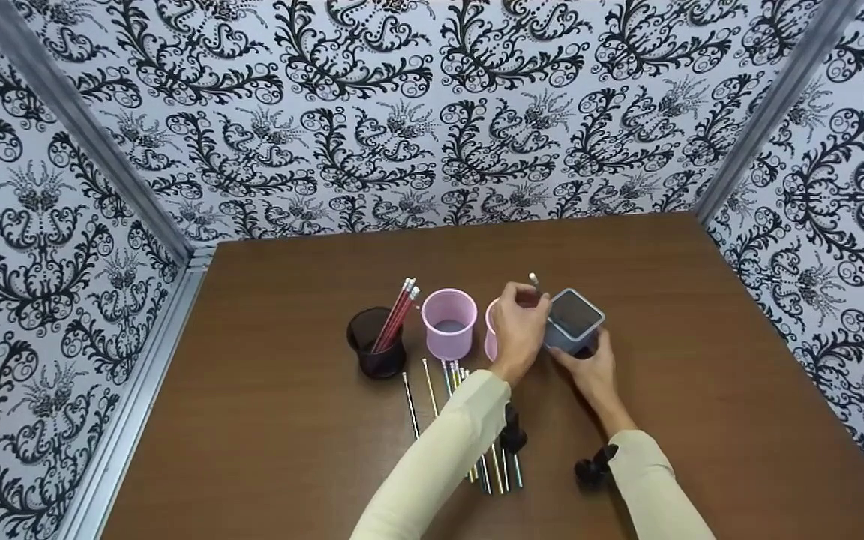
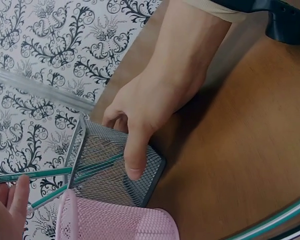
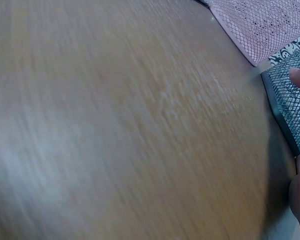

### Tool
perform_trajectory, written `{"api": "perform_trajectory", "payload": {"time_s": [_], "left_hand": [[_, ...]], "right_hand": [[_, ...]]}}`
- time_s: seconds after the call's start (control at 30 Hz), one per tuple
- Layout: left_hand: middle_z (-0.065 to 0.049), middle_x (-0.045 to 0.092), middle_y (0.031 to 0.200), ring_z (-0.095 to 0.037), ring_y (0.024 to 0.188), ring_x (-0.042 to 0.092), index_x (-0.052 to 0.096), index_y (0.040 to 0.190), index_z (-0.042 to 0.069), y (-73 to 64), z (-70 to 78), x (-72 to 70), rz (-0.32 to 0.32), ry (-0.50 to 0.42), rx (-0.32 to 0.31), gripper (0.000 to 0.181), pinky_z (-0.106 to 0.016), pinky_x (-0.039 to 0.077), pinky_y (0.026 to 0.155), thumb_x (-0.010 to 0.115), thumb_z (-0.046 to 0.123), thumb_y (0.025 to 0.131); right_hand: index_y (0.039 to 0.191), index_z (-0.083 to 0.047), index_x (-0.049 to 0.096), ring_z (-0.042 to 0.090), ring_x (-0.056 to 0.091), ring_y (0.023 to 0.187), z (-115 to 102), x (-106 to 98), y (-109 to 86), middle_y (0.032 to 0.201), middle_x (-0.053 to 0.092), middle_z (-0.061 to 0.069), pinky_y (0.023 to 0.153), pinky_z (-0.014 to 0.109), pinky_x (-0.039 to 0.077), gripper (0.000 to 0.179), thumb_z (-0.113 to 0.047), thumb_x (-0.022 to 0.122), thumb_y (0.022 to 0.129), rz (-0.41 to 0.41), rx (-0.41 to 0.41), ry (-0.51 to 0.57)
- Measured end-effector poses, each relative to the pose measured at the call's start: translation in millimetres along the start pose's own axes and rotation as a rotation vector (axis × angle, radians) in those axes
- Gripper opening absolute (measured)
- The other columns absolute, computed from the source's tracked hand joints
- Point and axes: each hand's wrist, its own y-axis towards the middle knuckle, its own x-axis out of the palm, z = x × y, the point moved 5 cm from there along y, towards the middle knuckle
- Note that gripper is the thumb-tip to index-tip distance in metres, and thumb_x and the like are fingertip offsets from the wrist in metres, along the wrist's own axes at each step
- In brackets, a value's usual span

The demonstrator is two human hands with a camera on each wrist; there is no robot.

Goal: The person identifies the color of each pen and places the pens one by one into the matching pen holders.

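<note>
My left hand point(image 1: 520, 330) pinches a green pencil point(image 2: 45, 173) whose far end is inside the square grey mesh pencil cup point(image 1: 576, 315). A second green pencil point(image 2: 50, 195) leans in the same cup, its eraser end sticking out over the rim. My right hand point(image 1: 589, 367) grips the cup from the side, its thumb point(image 2: 136, 157) lying along the mesh in the left wrist view. The cup is tilted. Just left of it stands a pink mesh cup point(image 1: 490, 341), partly hidden behind my left hand.
Another pink cup point(image 1: 449, 346) stands farther left, beside a black mesh cup point(image 1: 381, 364) holding several red pencils point(image 1: 396, 319). Several loose pencils point(image 1: 498, 469) lie on the brown table point(image 1: 267, 420), partly under my left forearm. Patterned walls point(image 1: 402, 135) enclose the table's back and sides.
</note>
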Motion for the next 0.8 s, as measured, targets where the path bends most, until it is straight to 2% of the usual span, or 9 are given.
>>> {"api": "perform_trajectory", "payload": {"time_s": [0.1, 0.2, 0.33, 0.5, 0.63, 0.73, 0.8], "left_hand": [[-0.006, 0.075, 0.079, -0.008, 0.068, 0.068, 0.071, 0.087, 0.006, -1.4, -3.1, 1.2, 0.004, -0.012, 0.005, 0.011, -0.015, 0.052, 0.065, 0.078, 0.009, 0.079], [-0.004, 0.073, 0.076, -0.006, 0.066, 0.064, 0.072, 0.085, 0.005, -2.5, -7.6, 2.8, -0.005, 0.027, -0.035, 0.008, -0.016, 0.051, 0.064, 0.077, 0.01, 0.079], [-0.002, 0.072, 0.076, -0.005, 0.065, 0.06, 0.074, 0.082, 0.007, -4.3, -13.7, 5.8, -0.06, 0.074, -0.116, 0.006, -0.019, 0.05, 0.065, 0.075, 0.013, 0.08], [-0.002, 0.073, 0.077, -0.003, 0.065, 0.058, 0.074, 0.083, 0.007, -5.5, -18.4, 7.6, -0.126, 0.076, -0.162, 0.005, -0.02, 0.049, 0.065, 0.074, 0.012, 0.082], [-0.005, 0.073, 0.078, -0.009, 0.058, 0.061, 0.073, 0.086, 0.005, -6.0, -22.8, 9.1, -0.183, 0.016, -0.207, 0.005, -0.022, 0.052, 0.053, 0.072, 0.01, 0.086], [-0.013, 0.073, 0.08, -0.019, 0.054, 0.065, 0.072, 0.092, 0.0, -6.0, -25.5, 10.7, -0.24, -0.065, -0.249, 0.008, -0.026, 0.053, 0.043, 0.069, 0.008, 0.09], [-0.016, 0.073, 0.08, -0.019, 0.049, 0.063, 0.072, 0.094, 0.0, -5.5, -26.7, 10.5, -0.268, -0.082, -0.267, 0.01, -0.027, 0.052, 0.041, 0.067, 0.008, 0.091]], "right_hand": [[0.147, 0.003, 0.032, 0.033, 0.045, 0.135, -0.6, 0.1, -0.2, 0.144, 0.047, 0.024, 0.111, 0.036, 0.035, 0.085, -0.004, 0.082, 0.079, 0.0, -0.006, -0.004], [0.146, 0.003, 0.033, 0.033, 0.045, 0.135, 0.0, -0.6, -0.1, 0.143, 0.048, 0.024, 0.113, 0.04, 0.034, 0.084, -0.006, 0.083, 0.078, 0.004, -0.006, -0.018], [0.146, 0.002, 0.034, 0.032, 0.044, 0.136, 0.3, -0.9, -0.2, 0.145, 0.048, 0.023, 0.115, 0.042, 0.033, 0.086, -0.011, 0.085, 0.078, 0.002, 0.003, -0.025], [0.147, 0.003, 0.033, 0.033, 0.043, 0.137, -1.6, -1.7, -1.7, 0.146, 0.046, 0.024, 0.117, 0.044, 0.032, 0.091, -0.018, 0.087, 0.077, 0.0, 0.009, -0.046], [0.147, 0.004, 0.032, 0.033, 0.044, 0.136, -2.6, -1.2, -2.3, 0.145, 0.047, 0.024, 0.116, 0.043, 0.032, 0.089, -0.014, 0.085, 0.078, -0.002, -0.002, -0.029], [0.146, 0.004, 0.034, 0.031, 0.046, 0.134, -1.7, -0.8, -1.3, 0.144, 0.049, 0.024, 0.112, 0.037, 0.035, 0.086, -0.009, 0.085, 0.077, 0.006, -0.014, -0.006], [0.145, 0.004, 0.035, 0.031, 0.048, 0.133, -0.3, -0.6, -0.4, 0.143, 0.051, 0.024, 0.107, 0.029, 0.036, 0.086, -0.007, 0.085, 0.077, 0.011, -0.02, 0.004]]}}
